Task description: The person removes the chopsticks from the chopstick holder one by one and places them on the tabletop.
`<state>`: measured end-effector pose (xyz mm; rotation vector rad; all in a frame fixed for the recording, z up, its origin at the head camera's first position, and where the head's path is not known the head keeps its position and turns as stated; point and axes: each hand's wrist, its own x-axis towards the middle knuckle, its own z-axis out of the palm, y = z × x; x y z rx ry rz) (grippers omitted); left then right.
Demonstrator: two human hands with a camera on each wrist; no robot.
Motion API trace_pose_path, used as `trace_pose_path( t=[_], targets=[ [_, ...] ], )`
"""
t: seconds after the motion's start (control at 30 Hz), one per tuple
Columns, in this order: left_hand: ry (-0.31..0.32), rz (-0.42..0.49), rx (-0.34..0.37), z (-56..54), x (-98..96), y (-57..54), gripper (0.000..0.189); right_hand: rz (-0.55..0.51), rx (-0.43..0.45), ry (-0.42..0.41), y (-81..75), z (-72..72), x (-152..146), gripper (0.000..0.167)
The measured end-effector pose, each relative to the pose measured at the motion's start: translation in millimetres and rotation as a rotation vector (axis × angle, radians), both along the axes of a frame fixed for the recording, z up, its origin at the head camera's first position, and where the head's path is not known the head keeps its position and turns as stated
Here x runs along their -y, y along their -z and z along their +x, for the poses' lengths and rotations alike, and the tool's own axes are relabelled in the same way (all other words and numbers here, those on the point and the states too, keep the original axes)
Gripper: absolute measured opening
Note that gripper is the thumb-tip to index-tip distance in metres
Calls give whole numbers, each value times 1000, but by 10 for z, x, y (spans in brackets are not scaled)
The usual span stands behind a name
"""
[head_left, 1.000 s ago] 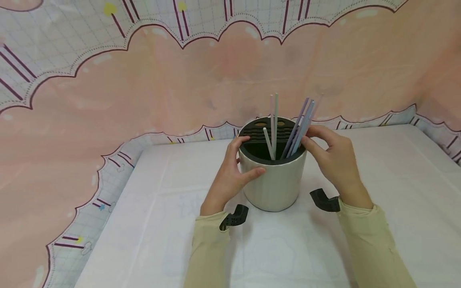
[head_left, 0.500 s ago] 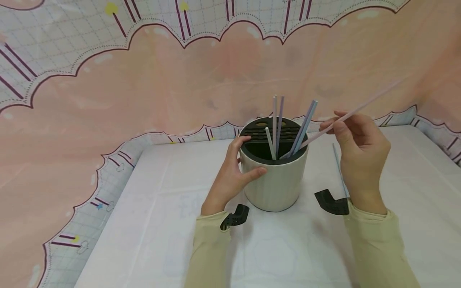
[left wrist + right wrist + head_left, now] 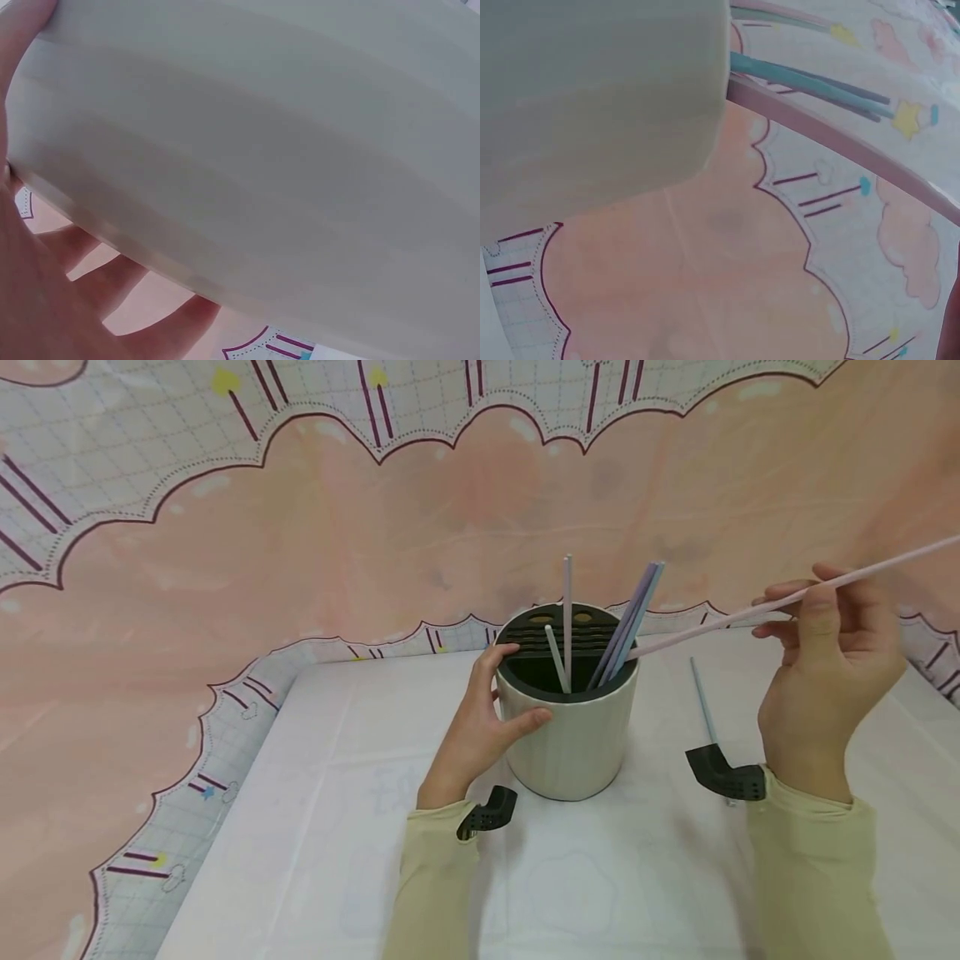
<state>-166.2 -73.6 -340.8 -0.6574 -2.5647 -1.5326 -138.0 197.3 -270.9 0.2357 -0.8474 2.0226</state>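
An off-white round utensil holder [image 3: 570,752] with a dark slotted top stands upright on the table. My left hand [image 3: 472,722] grips its left side, the thumb across the front and a finger at the rim. In the left wrist view the holder's pale wall [image 3: 247,150] fills most of the picture. To the right, my right hand [image 3: 832,668] pinches a long pink straw [image 3: 712,625] that slants down to the holder's right rim; its lower end is hidden. Purple and blue straws [image 3: 630,618] lean right inside. An upright pink straw [image 3: 567,618] and a short white straw [image 3: 557,656] stand left of them.
A light blue straw [image 3: 702,697] lies on the white tabletop [image 3: 337,827], partly behind the right wrist's black camera mount [image 3: 726,772]. Behind the table hangs a pink patterned cloth [image 3: 450,535].
My right hand has moved right from the holder's rim, and the pink straw it pinches has tilted much lower. The left hand keeps its grip in place. The blue straw on the table has come into view.
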Motion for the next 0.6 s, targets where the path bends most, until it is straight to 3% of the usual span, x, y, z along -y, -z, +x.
trace_pose_path(
  t=[0.1, 0.37, 0.6],
  targets=[
    [-1, 7, 13, -3, 0, 2, 79, -56, -11, -8, -23, 9, -36, 26],
    [-12, 17, 24, -13, -15, 3, 79, -76, -41, -21, -24, -20, -113, 26],
    [-16, 28, 17, -20, -31, 14, 79, -35, -26, 14, -2, -44, -208, 24]
  ],
)
